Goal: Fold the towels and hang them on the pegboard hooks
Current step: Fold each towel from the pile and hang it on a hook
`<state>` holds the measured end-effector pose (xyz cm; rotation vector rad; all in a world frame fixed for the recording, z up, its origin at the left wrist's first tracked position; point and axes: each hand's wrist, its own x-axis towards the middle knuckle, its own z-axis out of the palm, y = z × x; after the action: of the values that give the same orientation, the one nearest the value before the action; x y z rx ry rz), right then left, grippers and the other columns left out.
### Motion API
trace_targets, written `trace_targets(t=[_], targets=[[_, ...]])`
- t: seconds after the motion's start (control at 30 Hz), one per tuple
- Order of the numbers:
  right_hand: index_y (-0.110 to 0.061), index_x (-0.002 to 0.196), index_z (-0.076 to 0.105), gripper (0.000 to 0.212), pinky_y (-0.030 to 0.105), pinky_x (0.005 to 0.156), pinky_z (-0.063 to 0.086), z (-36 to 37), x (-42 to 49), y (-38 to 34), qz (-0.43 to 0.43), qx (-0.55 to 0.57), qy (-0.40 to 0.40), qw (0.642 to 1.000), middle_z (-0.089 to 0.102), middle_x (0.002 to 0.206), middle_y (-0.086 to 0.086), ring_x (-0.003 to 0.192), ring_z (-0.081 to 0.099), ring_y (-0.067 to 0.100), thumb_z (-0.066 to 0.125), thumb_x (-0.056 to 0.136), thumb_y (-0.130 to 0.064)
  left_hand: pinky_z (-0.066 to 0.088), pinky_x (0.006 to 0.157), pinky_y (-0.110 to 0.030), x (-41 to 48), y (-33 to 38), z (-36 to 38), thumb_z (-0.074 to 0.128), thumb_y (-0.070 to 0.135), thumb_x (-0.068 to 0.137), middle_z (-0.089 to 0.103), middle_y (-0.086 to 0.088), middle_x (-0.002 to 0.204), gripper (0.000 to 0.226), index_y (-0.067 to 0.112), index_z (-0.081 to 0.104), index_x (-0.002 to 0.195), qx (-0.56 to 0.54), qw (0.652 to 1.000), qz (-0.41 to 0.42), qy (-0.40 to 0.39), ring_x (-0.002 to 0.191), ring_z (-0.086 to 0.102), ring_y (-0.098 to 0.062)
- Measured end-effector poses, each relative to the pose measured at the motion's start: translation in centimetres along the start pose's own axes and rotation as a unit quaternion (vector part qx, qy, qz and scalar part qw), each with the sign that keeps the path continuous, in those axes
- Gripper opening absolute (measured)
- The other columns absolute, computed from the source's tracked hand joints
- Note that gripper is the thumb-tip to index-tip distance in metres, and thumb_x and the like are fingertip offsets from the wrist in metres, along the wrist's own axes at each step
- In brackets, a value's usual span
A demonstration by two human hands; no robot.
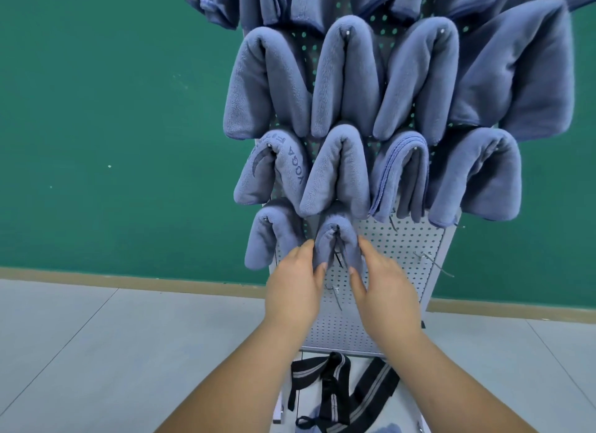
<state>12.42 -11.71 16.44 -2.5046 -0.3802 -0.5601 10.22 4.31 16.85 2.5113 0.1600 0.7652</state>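
The folded towel [337, 244], hanging vertically over a hook hidden in its crease, is pinched between left hand [295, 291] and right hand [383, 287].

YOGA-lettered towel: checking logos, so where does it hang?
Head view: the YOGA-lettered towel hangs at the left edge of the pegboard, directly above the bottom-left towel.

Bright, even, shadowless light; sharp centre, wide-angle bending at edges.

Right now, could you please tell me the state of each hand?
Left hand: pinches the left flap of the towel.
Right hand: pinches the towel's right flap.
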Motion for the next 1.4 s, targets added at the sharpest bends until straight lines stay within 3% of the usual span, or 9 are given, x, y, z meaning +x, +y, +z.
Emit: trace_targets(t=[0.1,0.23,0.43,0.73,0.97,1.07,1.2,1.3,1.4], targets=[[-0.033,0.164,0.025,0.066,0.032,0.083,0.049,-0.8,-2.1,1.1,-0.016,-0.039,-0.063,0.997,0.062,0.13,-0.002,0.116,0.06,0.019,0.053,0.105,-0.043,0.055,0.077,-0.041,-1.5,-1.5,-0.8,0.062,0.033,0.099,0.068,0.004,0.11,0.022,0.027,0.058,0.12,0.04,0.996,0.003,-0.081,0.095,0.065,-0.025],[-0.034,0.166,0.013,0.07,0.032,0.1,0.05,-1.6,-5.1,3.1,-0.053,-0.116,-0.174,0.977,0.046,0.157,-0.007,0.137,0.049,0.017,0.048,0.107,-0.044,0.055,0.095,-0.038,-3.9,-3.4,-2.2,0.066,0.036,0.098,0.065,0.007,0.131,0.057,0.033,0.045,0.152,0.062,0.964,-0.025,-0.258,0.114,0.063,-0.021],[-0.036,0.162,0.025,0.068,0.045,0.106,0.05,-1.5,-9.2,5.2,-0.059,-0.187,-0.378,0.905,0.037,0.163,-0.008,0.142,0.045,0.024,0.058,0.102,-0.042,0.048,0.105,-0.035,-7.7,-3.6,-3.3,0.075,0.041,0.094,0.063,0.003,0.138,0.068,0.03,0.044,0.154,0.136,0.875,0.005,-0.464,0.125,0.056,-0.023],[-0.035,0.157,0.037,0.065,0.041,0.109,0.047,4.1,-21.3,10.4,0.033,-0.121,-0.503,0.855,0.045,0.155,0.0,0.138,0.05,0.025,0.061,0.097,-0.037,0.054,0.099,-0.036,-17.0,-5.9,2.5,0.078,0.036,0.089,0.063,0.0,0.134,0.061,0.031,0.054,0.145,0.065,0.867,-0.061,-0.49,0.108,0.064,-0.021],[-0.032,0.159,0.036,0.064,0.038,0.108,0.046,6.6,-25.6,12.7,0.077,-0.127,-0.556,0.818,0.046,0.154,-0.001,0.137,0.05,0.027,0.059,0.099,-0.035,0.048,0.094,-0.031,-26.1,-8.7,8.5,0.065,0.028,0.1,0.058,0.004,0.134,0.052,0.023,0.05,0.149,0.115,0.789,-0.053,-0.601,0.121,0.055,-0.02],[-0.033,0.16,0.035,0.066,0.038,0.112,0.044,7.8,-25.9,12.8,0.085,-0.105,-0.568,0.812,0.042,0.159,-0.003,0.141,0.048,0.026,0.06,0.098,-0.031,0.044,0.108,-0.036,-26.8,-8.5,10.0,0.06,0.03,0.104,0.05,0.0,0.153,0.058,0.021,0.039,0.157,0.136,0.763,-0.044,-0.63,0.136,0.052,-0.026],[-0.036,0.154,0.041,0.063,0.04,0.106,0.049,9.8,-25.9,13.0,0.06,-0.108,-0.587,0.8,0.045,0.151,0.001,0.137,0.049,0.028,0.061,0.096,-0.024,0.049,0.106,-0.037,-27.2,-9.0,12.4,0.068,0.035,0.097,0.057,-0.004,0.145,0.053,0.024,0.051,0.146,0.159,0.79,-0.011,-0.592,0.129,0.056,-0.027],[-0.036,0.156,0.039,0.063,0.04,0.107,0.047,10.8,-26.3,13.1,0.032,-0.17,-0.604,0.778,0.037,0.159,0.005,0.144,0.043,0.03,0.061,0.099,-0.022,0.049,0.085,-0.017,-27.5,-9.3,14.0,0.062,0.02,0.101,0.056,-0.012,0.143,0.041,0.018,0.056,0.142,0.15,0.789,-0.004,-0.595,0.128,0.056,-0.034],[-0.024,0.141,0.055,0.048,0.037,0.092,0.05,11.3,-26.4,13.9,0.028,-0.219,-0.605,0.765,0.051,0.145,0.006,0.128,0.057,0.031,0.065,0.095,-0.014,0.049,0.083,-0.034,-27.6,-9.0,14.5,0.059,0.015,0.099,0.065,-0.007,0.123,0.023,0.023,0.063,0.12,0.168,0.826,-0.02,-0.538,0.111,0.064,-0.03]])
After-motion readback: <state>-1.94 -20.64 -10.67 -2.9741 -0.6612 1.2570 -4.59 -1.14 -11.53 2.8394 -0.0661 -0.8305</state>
